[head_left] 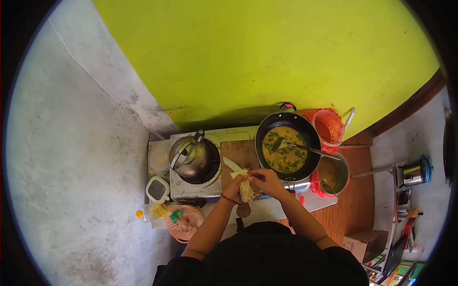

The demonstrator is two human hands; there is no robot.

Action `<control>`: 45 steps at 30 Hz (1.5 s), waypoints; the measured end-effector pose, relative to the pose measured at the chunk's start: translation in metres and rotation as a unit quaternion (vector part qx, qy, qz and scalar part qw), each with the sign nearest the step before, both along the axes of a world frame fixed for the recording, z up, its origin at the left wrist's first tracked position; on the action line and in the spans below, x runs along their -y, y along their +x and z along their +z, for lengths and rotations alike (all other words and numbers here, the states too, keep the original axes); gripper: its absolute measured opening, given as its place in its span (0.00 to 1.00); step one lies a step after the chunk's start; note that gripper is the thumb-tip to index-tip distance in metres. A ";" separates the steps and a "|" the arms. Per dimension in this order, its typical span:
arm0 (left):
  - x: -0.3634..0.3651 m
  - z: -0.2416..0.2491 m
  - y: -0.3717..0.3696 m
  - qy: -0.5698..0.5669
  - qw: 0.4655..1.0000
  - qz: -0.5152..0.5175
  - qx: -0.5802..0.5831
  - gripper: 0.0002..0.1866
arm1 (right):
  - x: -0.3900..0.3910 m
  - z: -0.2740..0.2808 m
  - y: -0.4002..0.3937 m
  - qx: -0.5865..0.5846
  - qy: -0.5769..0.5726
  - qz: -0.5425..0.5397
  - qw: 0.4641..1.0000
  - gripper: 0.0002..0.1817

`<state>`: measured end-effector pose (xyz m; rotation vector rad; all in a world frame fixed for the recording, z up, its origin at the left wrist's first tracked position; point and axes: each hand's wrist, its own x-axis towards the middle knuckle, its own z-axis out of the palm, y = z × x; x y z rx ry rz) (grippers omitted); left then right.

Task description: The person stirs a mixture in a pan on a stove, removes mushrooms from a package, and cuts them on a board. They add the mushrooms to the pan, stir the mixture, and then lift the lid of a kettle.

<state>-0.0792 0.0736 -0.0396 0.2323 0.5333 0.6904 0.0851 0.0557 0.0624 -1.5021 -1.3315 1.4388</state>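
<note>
A pale bundle of enoki mushrooms is in my left hand, whose fingers wrap round its side. My right hand pinches at the top of the same bundle from the other side. Beneath and beyond them is a wooden cutting board, its handle toward me. The blade of a knife lies on the board, its handle hidden by the mushrooms and hands. To the right, a black wok contains a yellowish dish with green pieces, and a dark spatula rests in it.
Left of the board, a metal kettle sits on the stove. A metal pot with a ladle and a red-lined bucket stand at right. An oil bottle and a pink basket are at near left.
</note>
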 end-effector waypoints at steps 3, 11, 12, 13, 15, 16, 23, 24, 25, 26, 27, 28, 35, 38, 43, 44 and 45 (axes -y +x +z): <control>0.010 0.035 0.009 -0.057 0.998 0.006 0.004 0.19 | 0.003 -0.006 0.007 0.070 0.070 0.043 0.994 0.23; 0.010 0.019 0.014 -0.015 0.998 0.060 0.028 0.17 | 0.001 -0.006 -0.002 0.186 0.205 0.080 0.958 0.24; 0.011 0.025 0.014 0.014 0.997 0.074 0.004 0.17 | 0.000 -0.006 -0.002 0.171 0.209 0.077 0.960 0.23; 0.010 0.037 0.015 0.043 0.995 0.085 -0.019 0.16 | 0.000 -0.005 -0.003 0.154 0.201 0.073 0.965 0.22; 0.009 0.052 0.017 0.077 0.991 0.100 -0.053 0.14 | 0.000 -0.001 -0.003 0.122 0.186 0.060 0.973 0.19; 0.009 0.056 0.017 0.082 0.989 0.103 -0.063 0.12 | -0.002 -0.003 -0.002 0.118 0.168 0.057 0.977 0.18; 0.012 0.005 0.026 0.066 0.986 0.111 -0.109 0.08 | 0.007 -0.019 0.003 0.149 0.150 0.065 0.975 0.13; 0.010 -0.001 0.029 0.067 0.984 0.118 -0.119 0.08 | 0.007 -0.019 0.003 0.157 0.157 0.065 0.973 0.12; 0.009 -0.007 0.032 0.068 0.981 0.126 -0.129 0.07 | 0.008 -0.017 0.003 0.157 0.161 0.062 0.972 0.12; 0.009 -0.012 0.034 0.069 0.979 0.133 -0.139 0.07 | 0.009 -0.015 0.004 0.157 0.166 0.058 0.972 0.11; 0.010 0.002 0.036 0.049 0.982 0.135 -0.123 0.07 | 0.008 -0.012 0.003 0.156 0.170 0.055 0.971 0.11; 0.009 0.030 0.038 0.029 0.984 0.136 -0.107 0.06 | 0.007 -0.011 0.003 0.160 0.182 0.046 0.969 0.11; -0.016 0.042 0.038 0.086 0.991 0.081 -0.056 0.09 | -0.001 -0.010 0.009 0.179 0.307 -0.028 0.934 0.16; -0.005 0.062 0.045 0.086 0.995 0.052 -0.016 0.07 | 0.009 -0.001 0.019 0.177 0.283 -0.022 0.942 0.17; 0.020 0.064 0.079 0.032 0.990 0.090 -0.108 0.07 | 0.031 -0.014 0.042 0.175 0.248 -0.032 0.952 0.17; 0.021 0.059 0.084 0.037 0.991 0.077 -0.108 0.07 | 0.034 -0.017 0.048 0.175 0.248 -0.041 0.952 0.17; 0.020 0.054 0.089 0.041 0.991 0.072 -0.103 0.07 | 0.036 -0.018 0.053 0.174 0.248 -0.051 0.952 0.17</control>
